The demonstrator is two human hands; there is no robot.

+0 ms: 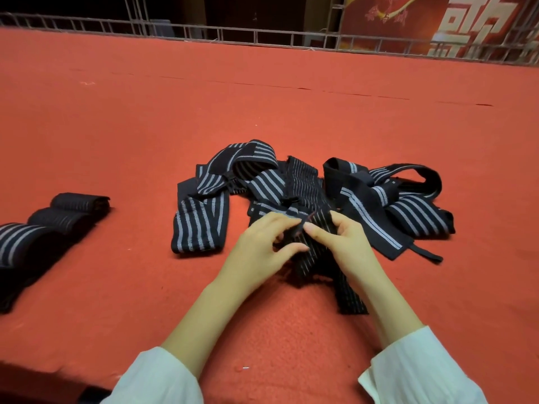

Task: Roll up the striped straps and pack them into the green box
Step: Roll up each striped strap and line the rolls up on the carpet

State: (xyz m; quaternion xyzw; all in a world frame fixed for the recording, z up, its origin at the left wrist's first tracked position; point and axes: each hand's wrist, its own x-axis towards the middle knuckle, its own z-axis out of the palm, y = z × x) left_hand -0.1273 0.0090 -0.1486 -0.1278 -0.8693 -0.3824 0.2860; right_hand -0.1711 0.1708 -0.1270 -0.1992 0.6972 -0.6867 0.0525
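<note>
In the head view, I am at the rolling step, at the beginning of one roll. Both my hands work on one narrow strap (pixel 316 259) with thin pale lines, which lies on the red carpet (pixel 116 126) just in front of me. My left hand (pixel 262 252) has its fingers (pixel 291 247) curled around the folded end of this strap, and my right hand (pixel 348 243) pinches the same end from the other side between the thumb and the first finger. The fingertips of the two hands almost meet over the cloth. The free tail of the strap runs toward me, under my right wrist, and the other part goes away into the loose pile (pixel 291 182).

This pile of dark straps with white stripes lies just beyond my fingers, tangled and not yet rolled. To the far left, well apart from my hands, three bundles (pixel 67 217) lie in a row; I think these are finished rolls.

The next move, in my judgement, asks me to turn the pinched end over itself tightly and to draw the strap out of the pile, so the roll stays even. The green box is not in view, so packing comes later.
</note>
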